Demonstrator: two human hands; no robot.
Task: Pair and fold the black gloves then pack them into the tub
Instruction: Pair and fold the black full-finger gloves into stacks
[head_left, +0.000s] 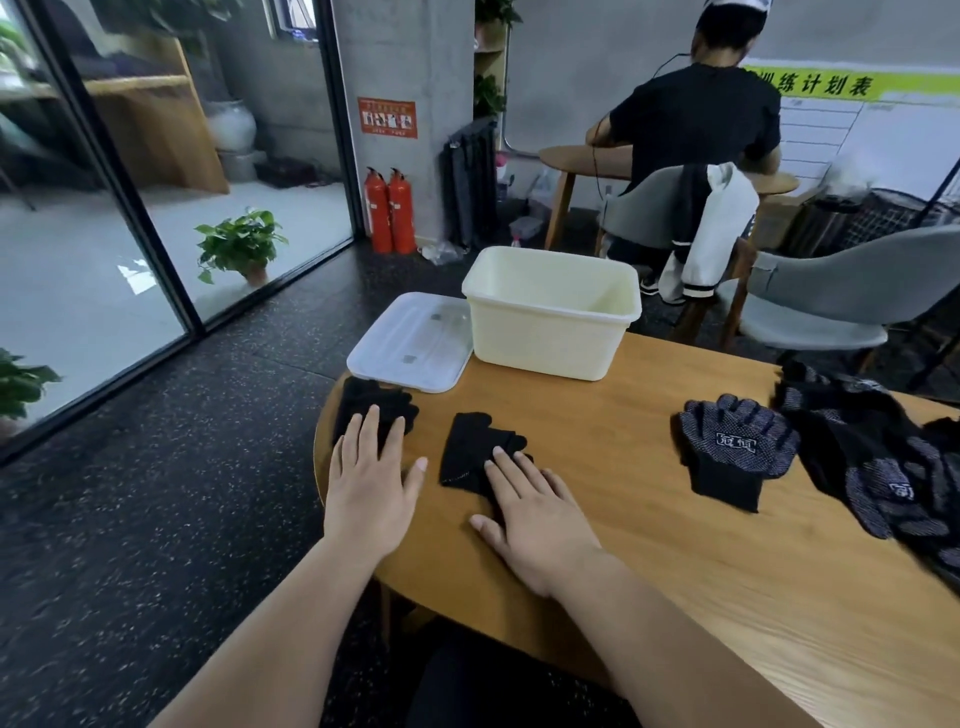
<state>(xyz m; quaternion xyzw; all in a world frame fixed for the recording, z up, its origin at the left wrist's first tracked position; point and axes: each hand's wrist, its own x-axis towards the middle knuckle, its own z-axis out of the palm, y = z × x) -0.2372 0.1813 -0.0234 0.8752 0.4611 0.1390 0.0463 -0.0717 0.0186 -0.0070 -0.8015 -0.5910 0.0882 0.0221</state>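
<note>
Two folded black gloves lie near the table's left end. My left hand (370, 480) rests flat with straight fingers on the left glove (363, 400). My right hand (535, 514) lies flat on the near corner of the middle glove (470, 452). A cream tub (550, 332) stands open behind them; I see nothing in the part of its inside that shows. To the right a dotted black glove (735, 447) lies palm up, beside a loose pile of several dotted gloves (878, 457).
A clear plastic lid (410, 343) lies left of the tub at the wooden table's (675, 545) rounded left edge. Grey chairs (841, 296) stand behind the table. A person in black sits with their back to me at another table.
</note>
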